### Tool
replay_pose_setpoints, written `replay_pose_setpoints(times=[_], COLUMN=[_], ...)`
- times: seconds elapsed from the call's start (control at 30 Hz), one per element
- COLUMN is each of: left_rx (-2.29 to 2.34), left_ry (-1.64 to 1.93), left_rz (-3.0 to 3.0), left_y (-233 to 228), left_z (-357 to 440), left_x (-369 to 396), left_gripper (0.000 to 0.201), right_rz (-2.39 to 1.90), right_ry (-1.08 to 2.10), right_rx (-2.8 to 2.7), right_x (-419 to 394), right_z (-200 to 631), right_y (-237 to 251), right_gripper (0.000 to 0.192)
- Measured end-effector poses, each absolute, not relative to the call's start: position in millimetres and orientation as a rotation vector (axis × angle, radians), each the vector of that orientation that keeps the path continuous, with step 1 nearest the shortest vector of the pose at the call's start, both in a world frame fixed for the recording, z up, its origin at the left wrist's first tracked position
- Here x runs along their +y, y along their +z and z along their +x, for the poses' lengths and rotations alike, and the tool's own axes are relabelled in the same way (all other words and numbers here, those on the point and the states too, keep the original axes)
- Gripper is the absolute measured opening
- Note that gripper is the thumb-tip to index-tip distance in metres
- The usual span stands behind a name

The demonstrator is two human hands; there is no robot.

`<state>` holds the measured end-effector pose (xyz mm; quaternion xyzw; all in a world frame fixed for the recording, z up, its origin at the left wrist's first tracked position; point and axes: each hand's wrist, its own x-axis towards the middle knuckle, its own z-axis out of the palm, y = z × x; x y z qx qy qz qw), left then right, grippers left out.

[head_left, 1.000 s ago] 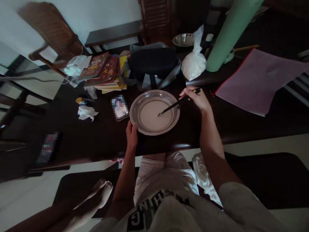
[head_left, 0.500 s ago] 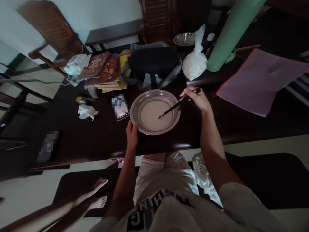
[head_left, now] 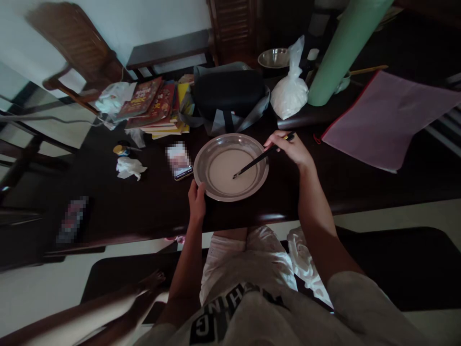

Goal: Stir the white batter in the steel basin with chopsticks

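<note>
A round metal basin (head_left: 201, 182) with whitish liquid (head_left: 228, 166) in it stands near the front edge of the dark table. My left hand (head_left: 197, 199) grips its rim at the lower left, thumb on top and fingers partly hidden at the side. In my right hand (head_left: 288, 149), closed, are dark chopsticks (head_left: 257, 158) slanting down to the left over the basin. Their tips meet the liquid near its middle; I cannot tell how deep. Just left of the basin lies a phone (head_left: 180, 161) with a lit, blurred screen.
Behind the basin are a black case (head_left: 230, 91), a tied bag of white powder (head_left: 290, 98) and a green cylinder (head_left: 347, 55). Stacked books (head_left: 144, 103) and crumpled tissue (head_left: 129, 168) lie left, a pink zip pouch (head_left: 385, 125) right. Another person's legs (head_left: 108, 307) rest on the bench.
The chopsticks and my right hand have shifted slightly left, the tips moving left through the liquid. My left hand keeps its place on the rim. The other person's feet have moved.
</note>
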<state>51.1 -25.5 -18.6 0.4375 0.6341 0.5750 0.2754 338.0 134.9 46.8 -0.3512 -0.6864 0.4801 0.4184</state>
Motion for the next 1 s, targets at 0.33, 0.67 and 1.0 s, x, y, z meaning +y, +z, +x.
replay_pose_setpoints(times=[0.33, 0.67, 1.0], left_rx=[1.722, 1.739, 1.738], left_ry=[1.555, 1.554, 1.537], left_rz=[1.194, 1.191, 1.190], left_y=[-18.2, -19.5, -18.4], left_z=[51.9, 50.1, 50.5], left_x=[-26.0, -24.3, -24.8], left_gripper=[0.027, 0.027, 0.028], right_rz=[-0.926, -0.909, -0.842], right_ry=[1.126, 1.135, 1.181], right_rx=[-1.668, -1.744, -1.838], right_x=[135.7, 135.0, 134.5], right_z=[341.8, 338.6, 336.3], right_y=[48.6, 50.0, 48.2], right_gripper=[0.040, 0.040, 0.042])
